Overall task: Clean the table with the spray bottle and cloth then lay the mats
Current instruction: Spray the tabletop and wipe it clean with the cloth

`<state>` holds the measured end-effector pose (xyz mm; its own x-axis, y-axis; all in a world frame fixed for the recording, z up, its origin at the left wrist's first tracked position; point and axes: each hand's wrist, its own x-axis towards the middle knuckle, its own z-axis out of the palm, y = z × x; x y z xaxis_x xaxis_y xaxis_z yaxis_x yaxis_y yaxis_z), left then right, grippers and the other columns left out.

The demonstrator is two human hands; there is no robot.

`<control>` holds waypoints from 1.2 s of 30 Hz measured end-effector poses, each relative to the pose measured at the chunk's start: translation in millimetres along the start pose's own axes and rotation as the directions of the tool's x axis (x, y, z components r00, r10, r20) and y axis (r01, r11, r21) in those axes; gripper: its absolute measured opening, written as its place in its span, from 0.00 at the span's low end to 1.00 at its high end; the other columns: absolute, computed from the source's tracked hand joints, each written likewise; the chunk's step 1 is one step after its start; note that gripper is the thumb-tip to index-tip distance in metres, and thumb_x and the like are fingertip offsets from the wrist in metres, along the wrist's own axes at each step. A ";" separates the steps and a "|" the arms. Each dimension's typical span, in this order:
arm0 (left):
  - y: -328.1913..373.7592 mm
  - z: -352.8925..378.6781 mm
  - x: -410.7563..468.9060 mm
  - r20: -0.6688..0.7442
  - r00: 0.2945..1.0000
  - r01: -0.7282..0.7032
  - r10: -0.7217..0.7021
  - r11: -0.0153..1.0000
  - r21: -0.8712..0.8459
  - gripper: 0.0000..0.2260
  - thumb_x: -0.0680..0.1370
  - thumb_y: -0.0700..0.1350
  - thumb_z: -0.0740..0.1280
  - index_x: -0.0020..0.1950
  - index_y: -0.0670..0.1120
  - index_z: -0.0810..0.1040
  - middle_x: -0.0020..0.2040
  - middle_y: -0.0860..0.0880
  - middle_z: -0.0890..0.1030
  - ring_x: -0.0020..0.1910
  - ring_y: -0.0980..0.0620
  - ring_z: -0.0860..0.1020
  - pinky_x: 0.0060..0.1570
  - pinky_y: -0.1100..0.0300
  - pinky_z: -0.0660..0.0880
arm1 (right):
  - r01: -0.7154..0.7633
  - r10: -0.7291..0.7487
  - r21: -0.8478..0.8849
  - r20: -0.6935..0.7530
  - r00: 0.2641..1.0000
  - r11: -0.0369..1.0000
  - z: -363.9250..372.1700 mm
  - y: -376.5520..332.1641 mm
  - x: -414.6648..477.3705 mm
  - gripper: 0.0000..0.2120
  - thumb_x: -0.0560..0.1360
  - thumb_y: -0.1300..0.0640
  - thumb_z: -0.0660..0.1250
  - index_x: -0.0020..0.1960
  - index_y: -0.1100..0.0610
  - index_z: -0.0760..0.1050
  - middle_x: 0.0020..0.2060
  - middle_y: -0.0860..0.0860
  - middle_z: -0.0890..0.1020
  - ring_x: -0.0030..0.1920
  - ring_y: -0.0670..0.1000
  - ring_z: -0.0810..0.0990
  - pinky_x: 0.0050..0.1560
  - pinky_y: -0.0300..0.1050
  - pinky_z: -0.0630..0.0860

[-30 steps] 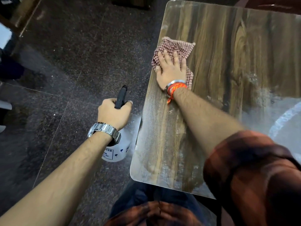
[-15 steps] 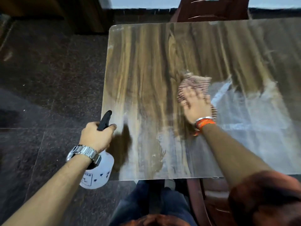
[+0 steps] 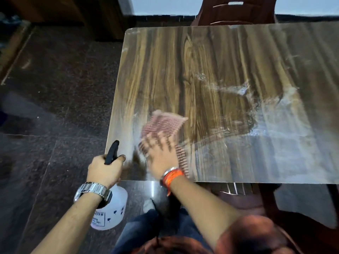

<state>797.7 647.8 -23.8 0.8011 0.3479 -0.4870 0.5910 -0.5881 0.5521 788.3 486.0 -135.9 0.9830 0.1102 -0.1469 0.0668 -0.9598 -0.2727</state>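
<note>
Cloth (image 3: 163,123) on our table (image 3: 220,61)
Our right hand (image 3: 161,158) lies on it; the spray bottle (image 3: 111,213) is at its 7 o'clock, off the table.

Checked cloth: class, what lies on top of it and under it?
The right hand presses on the cloth; under it is the table, whose covered patch is hidden.

Red-checked cloth (image 3: 163,125); white spray bottle (image 3: 110,211) (black nozzle); wood-grain table (image 3: 220,61).
</note>
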 end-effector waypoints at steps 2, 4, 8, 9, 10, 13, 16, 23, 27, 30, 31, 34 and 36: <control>-7.1 -6.1 -6.3 -0.009 1.000 -0.002 0.002 1.000 0.024 0.14 0.75 0.50 0.72 0.38 0.39 0.83 0.31 0.41 0.84 0.24 0.44 0.79 0.33 0.56 0.77 | 0.168 -0.166 -0.033 0.062 0.984 0.985 17.8 -37.6 -18.0 0.31 0.74 0.47 0.58 0.76 0.44 0.55 0.76 0.45 0.58 0.77 0.57 0.49 0.73 0.62 0.39; -11.6 -11.5 -9.1 0.010 1.000 -0.014 0.014 0.999 0.042 0.15 0.75 0.50 0.72 0.38 0.39 0.83 0.32 0.41 0.85 0.25 0.43 0.80 0.33 0.55 0.78 | 0.209 -0.207 -0.053 0.032 0.978 0.977 21.2 -32.4 -21.3 0.31 0.74 0.47 0.58 0.76 0.44 0.56 0.75 0.44 0.59 0.76 0.55 0.52 0.73 0.60 0.42; -20.2 -21.1 -6.0 0.059 0.997 -0.055 0.055 0.998 0.011 0.14 0.73 0.52 0.72 0.35 0.42 0.83 0.34 0.43 0.85 0.27 0.43 0.80 0.40 0.46 0.82 | -0.014 0.013 -0.031 -0.022 1.000 0.999 9.1 6.4 -35.6 0.28 0.77 0.46 0.54 0.76 0.41 0.53 0.76 0.41 0.57 0.76 0.53 0.53 0.74 0.58 0.45; -22.4 -23.0 -6.1 0.075 0.995 -0.065 0.065 0.998 0.004 0.13 0.73 0.52 0.73 0.35 0.43 0.83 0.34 0.44 0.85 0.27 0.44 0.79 0.41 0.46 0.81 | -0.102 0.101 -0.021 -0.047 0.994 0.995 6.1 16.6 -40.8 0.28 0.76 0.45 0.54 0.76 0.41 0.54 0.76 0.41 0.58 0.76 0.53 0.54 0.73 0.58 0.46; -24.7 -24.3 -6.4 0.090 0.993 -0.075 0.075 0.997 -0.004 0.12 0.73 0.51 0.73 0.36 0.43 0.83 0.34 0.45 0.86 0.26 0.45 0.79 0.41 0.46 0.81 | -0.185 0.183 -0.018 -0.078 0.980 0.983 3.5 29.2 -47.0 0.29 0.76 0.46 0.54 0.76 0.41 0.55 0.75 0.42 0.59 0.76 0.53 0.55 0.73 0.59 0.48; -28.4 -26.2 -7.0 0.129 0.987 -0.090 0.094 0.995 -0.033 0.12 0.74 0.51 0.73 0.41 0.42 0.84 0.35 0.47 0.86 0.26 0.47 0.78 0.40 0.50 0.80 | -0.461 0.457 0.016 -0.167 0.874 0.887 -2.9 76.7 -73.1 0.29 0.75 0.46 0.54 0.76 0.43 0.56 0.75 0.44 0.61 0.75 0.55 0.57 0.72 0.61 0.51; -35.4 -26.7 -10.7 0.200 0.974 -0.105 0.105 0.994 -0.013 0.14 0.72 0.52 0.72 0.42 0.40 0.84 0.36 0.44 0.86 0.24 0.48 0.76 0.35 0.53 0.78 | -0.691 0.695 0.102 -0.201 0.691 0.716 -3.8 106.1 -97.9 0.29 0.75 0.46 0.50 0.77 0.45 0.54 0.76 0.45 0.59 0.76 0.56 0.54 0.73 0.63 0.48; -72.6 -26.9 -20.6 0.349 0.936 -0.103 0.056 0.988 0.118 0.14 0.71 0.52 0.74 0.34 0.44 0.77 0.26 0.46 0.78 0.23 0.48 0.75 0.30 0.61 0.73 | -0.684 0.696 0.133 -0.201 0.690 0.717 10.5 61.0 -92.8 0.30 0.76 0.47 0.51 0.77 0.46 0.52 0.77 0.45 0.56 0.76 0.58 0.52 0.72 0.65 0.43; -88.4 -44.2 -16.9 0.357 0.932 -0.098 0.058 0.991 0.095 0.13 0.74 0.50 0.74 0.40 0.39 0.82 0.33 0.44 0.85 0.20 0.51 0.75 0.27 0.64 0.72 | -0.476 0.475 0.041 -0.181 0.861 0.879 23.5 -12.4 -80.1 0.30 0.74 0.47 0.54 0.76 0.45 0.56 0.75 0.47 0.62 0.74 0.60 0.58 0.71 0.65 0.48; -95.7 -62.9 -14.1 0.242 0.967 -0.098 0.076 0.992 0.079 0.13 0.76 0.49 0.72 0.41 0.39 0.84 0.33 0.43 0.85 0.20 0.53 0.76 0.24 0.65 0.69 | -0.229 0.230 0.023 -0.094 0.969 0.973 40.0 -84.8 -57.1 0.30 0.74 0.49 0.55 0.76 0.44 0.55 0.76 0.46 0.60 0.76 0.59 0.54 0.72 0.61 0.40; -98.2 -69.0 -12.0 0.212 0.975 -0.089 0.068 0.992 0.088 0.12 0.76 0.49 0.72 0.41 0.39 0.84 0.34 0.43 0.86 0.22 0.52 0.77 0.25 0.64 0.69 | -0.145 0.146 0.013 -0.061 0.987 0.989 45.6 -106.3 -49.3 0.30 0.76 0.49 0.55 0.76 0.43 0.54 0.76 0.45 0.58 0.76 0.59 0.52 0.72 0.60 0.37; -104.3 -82.8 -5.2 0.162 0.985 -0.078 0.059 0.991 0.113 0.14 0.73 0.52 0.73 0.41 0.39 0.84 0.34 0.42 0.85 0.28 0.46 0.81 0.29 0.60 0.75 | 0.012 -0.011 -0.045 0.021 1.000 0.999 56.4 -148.9 -28.1 0.32 0.76 0.52 0.56 0.77 0.42 0.48 0.77 0.43 0.52 0.77 0.56 0.45 0.71 0.58 0.32; -106.7 -87.6 -1.3 0.141 0.988 -0.074 0.057 0.991 0.114 0.16 0.71 0.54 0.73 0.41 0.40 0.84 0.35 0.43 0.86 0.31 0.43 0.83 0.35 0.55 0.80 | 0.038 -0.034 -0.071 0.051 0.998 0.997 55.0 -155.6 -19.1 0.32 0.77 0.52 0.56 0.77 0.42 0.47 0.77 0.42 0.50 0.77 0.55 0.44 0.72 0.58 0.35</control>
<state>741.9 774.1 -22.8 0.8122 0.2070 -0.5455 0.5158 -0.6917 0.5055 749.7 647.4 -143.0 0.9701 0.1557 -0.1861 0.1156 -0.9709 -0.2098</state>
